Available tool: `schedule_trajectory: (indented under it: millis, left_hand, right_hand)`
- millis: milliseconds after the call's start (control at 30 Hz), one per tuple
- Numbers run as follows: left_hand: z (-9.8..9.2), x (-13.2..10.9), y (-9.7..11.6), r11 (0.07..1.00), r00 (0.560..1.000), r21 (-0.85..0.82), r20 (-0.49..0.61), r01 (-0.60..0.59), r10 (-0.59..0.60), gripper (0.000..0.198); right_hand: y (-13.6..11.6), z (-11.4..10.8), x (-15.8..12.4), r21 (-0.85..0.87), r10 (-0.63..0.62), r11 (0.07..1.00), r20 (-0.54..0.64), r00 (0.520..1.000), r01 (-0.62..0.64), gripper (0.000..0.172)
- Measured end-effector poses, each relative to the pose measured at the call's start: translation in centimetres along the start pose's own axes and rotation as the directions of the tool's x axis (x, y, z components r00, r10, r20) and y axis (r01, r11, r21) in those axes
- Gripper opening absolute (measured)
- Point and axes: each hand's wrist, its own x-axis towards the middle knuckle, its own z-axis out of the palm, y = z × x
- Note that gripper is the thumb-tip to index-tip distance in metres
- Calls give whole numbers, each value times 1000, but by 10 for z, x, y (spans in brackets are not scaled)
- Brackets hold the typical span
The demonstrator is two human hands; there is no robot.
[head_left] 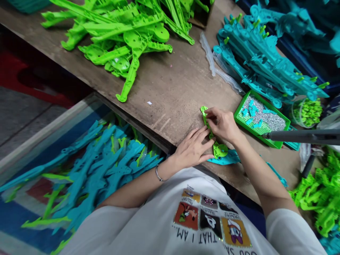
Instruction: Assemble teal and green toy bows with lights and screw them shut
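A long green plastic part [215, 148] lies on the wooden table [172, 88] near its front edge, over a teal plastic part [225, 159]. My left hand [192, 147] rests flat on the green part's near side, fingers stretched out. My right hand [221, 124] has its fingers curled and pressed onto the green part's upper half, pinching at it. What sits under the right fingertips is hidden.
A heap of green plastic parts [124, 32] fills the table's far left; stacked teal parts [262, 60] lie far right. A green tray [240, 118] holds screws and teal bits. A grey tool [302, 136] juts in at right. A bin of teal parts [92, 170] stands below left.
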Motion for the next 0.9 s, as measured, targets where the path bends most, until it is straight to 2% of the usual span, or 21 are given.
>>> schedule_trajectory:
  millis: [500,667,900]
  left_hand:
    - [0,0,1,1000,1000,-15,23,20,-20,63]
    - [-1,1,1,1000,1000,-14,26,17,-17,62]
    - [-1,0,0,1000,999,-13,34,28,-28,57]
  right_hand:
    - [-1,9,-1,-119,-42,992,-4,999,41,35]
    - [0,11,-8,-109,-31,994,-56,998,25,42]
    - [5,15,-22,-92,-58,994,-73,996,51,33]
